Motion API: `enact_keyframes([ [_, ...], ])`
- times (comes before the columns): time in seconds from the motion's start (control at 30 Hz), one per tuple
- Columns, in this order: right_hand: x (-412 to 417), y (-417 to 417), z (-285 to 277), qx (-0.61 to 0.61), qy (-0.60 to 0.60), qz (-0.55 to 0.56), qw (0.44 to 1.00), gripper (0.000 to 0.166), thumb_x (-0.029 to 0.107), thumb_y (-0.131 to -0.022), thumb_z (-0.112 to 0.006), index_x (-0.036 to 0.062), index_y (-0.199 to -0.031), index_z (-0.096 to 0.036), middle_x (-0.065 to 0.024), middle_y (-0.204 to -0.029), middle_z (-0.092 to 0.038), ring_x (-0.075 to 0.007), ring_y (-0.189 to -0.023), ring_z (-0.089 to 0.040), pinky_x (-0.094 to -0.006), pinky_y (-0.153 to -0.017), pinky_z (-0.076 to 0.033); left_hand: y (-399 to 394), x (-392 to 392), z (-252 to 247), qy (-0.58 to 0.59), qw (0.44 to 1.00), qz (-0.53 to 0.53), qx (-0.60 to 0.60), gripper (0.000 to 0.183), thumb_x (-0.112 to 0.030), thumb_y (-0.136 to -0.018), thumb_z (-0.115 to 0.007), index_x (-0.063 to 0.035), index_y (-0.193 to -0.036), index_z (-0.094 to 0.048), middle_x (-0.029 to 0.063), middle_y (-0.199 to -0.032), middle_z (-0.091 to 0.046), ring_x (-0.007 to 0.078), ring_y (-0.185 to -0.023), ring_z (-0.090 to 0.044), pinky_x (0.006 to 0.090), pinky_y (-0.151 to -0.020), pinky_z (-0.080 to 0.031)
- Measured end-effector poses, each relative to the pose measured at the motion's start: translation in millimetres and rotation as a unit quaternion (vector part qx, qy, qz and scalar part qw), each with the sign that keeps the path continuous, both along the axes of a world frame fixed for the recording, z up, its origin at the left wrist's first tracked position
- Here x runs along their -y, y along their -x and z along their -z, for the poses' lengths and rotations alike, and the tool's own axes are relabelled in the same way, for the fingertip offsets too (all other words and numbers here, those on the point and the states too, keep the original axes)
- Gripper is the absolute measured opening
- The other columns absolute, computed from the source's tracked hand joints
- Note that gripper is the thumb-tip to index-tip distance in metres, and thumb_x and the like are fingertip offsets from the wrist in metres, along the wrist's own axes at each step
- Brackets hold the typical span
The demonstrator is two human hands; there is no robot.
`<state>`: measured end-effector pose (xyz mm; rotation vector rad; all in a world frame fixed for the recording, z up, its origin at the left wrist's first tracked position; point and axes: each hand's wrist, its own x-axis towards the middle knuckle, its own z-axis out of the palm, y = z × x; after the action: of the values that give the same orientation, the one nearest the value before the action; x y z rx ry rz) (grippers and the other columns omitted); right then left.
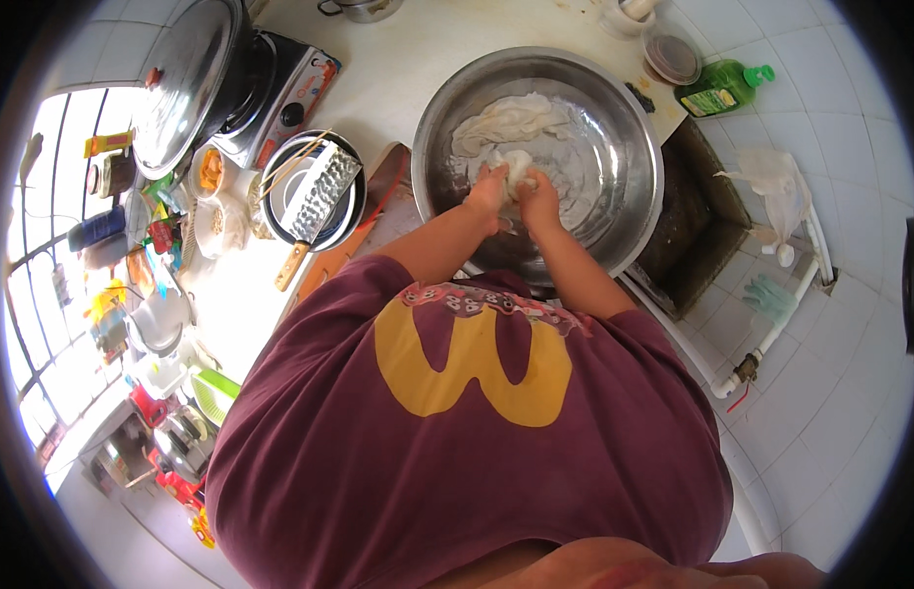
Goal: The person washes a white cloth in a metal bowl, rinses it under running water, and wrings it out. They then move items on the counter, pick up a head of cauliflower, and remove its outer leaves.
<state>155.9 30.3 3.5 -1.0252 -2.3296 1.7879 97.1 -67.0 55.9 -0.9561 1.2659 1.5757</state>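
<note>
A large stainless steel basin (436,110) stands before me on the counter. Both hands are inside it, close together near its middle. Between them is a soft, whitish lump (514,163), gripped by my left hand (486,193) on one side and my right hand (538,197) on the other. Beyond my fingers, a larger whitish wrinkled mass (510,121) lies spread on the basin's floor. I cannot tell whether this pale material is cloth or food. Thin white residue streaks the shiny metal around it.
To the left, a cleaver-like grater with a wooden handle (291,266) rests across nested bowls (269,158), beside chopsticks (299,163). Behind them a lidded pot (184,96) sits on a portable gas stove (299,103). A green soap bottle (715,92) and dark sink (692,213) are right.
</note>
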Motion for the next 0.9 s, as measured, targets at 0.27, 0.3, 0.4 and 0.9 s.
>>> enact_keyframes([
  [0.27, 7, -2, -76, 0.006, 0.244, -0.060, 0.968, 0.027, 0.026, -0.083, -0.069, 0.0034, -0.093, -0.059, -0.0044, -0.084, -0.059, -0.0122, -0.077, -0.054, -0.0270, -0.067, -0.045, 13, 10, 31, -0.318, 0.934, 0.008, 0.166, 0.038, -0.035, -0.091, -0.050, -0.0085, -0.117, -0.050, 0.0152, -0.111, -0.059, 0.0302, -0.101, -0.058, 0.0495, -0.090, -0.044],
  [0.3, 6, -2, -82, -0.010, 0.226, -0.061, 0.972, 0.026, 0.025, -0.082, -0.069, 0.0031, -0.091, -0.060, -0.0050, -0.083, -0.059, -0.0123, -0.077, -0.054, -0.0275, -0.068, -0.045, 8, 8, 35, -0.316, 0.941, 0.002, 0.122, 0.033, -0.031, -0.091, -0.050, -0.0075, -0.115, -0.052, 0.0144, -0.108, -0.060, 0.0291, -0.097, -0.059, 0.0470, -0.086, -0.047],
  [0.4, 1, -4, -80, -0.044, 0.217, 0.046, 0.974, 0.028, 0.027, -0.082, -0.068, 0.0026, -0.093, -0.060, -0.0058, -0.085, -0.059, -0.0138, -0.078, -0.056, -0.0292, -0.070, -0.046, -5, -8, 32, -0.265, 0.964, -0.013, -0.008, 0.025, -0.021, -0.092, -0.047, -0.0058, -0.110, -0.054, 0.0122, -0.103, -0.062, 0.0253, -0.093, -0.061, 0.0408, -0.080, -0.051],
  [0.9, -9, -11, -71, -0.133, 0.405, 0.204, 0.881, 0.029, 0.018, -0.086, -0.061, 0.0043, -0.109, -0.051, -0.0087, -0.097, -0.059, -0.0188, -0.084, -0.059, -0.0319, -0.073, -0.050, -14, -26, -7, -0.131, 0.957, 0.144, -0.218, 0.063, -0.055, -0.090, -0.048, -0.0121, -0.135, -0.037, 0.0101, -0.131, -0.047, 0.0278, -0.117, -0.050, 0.0430, -0.097, -0.042],
])
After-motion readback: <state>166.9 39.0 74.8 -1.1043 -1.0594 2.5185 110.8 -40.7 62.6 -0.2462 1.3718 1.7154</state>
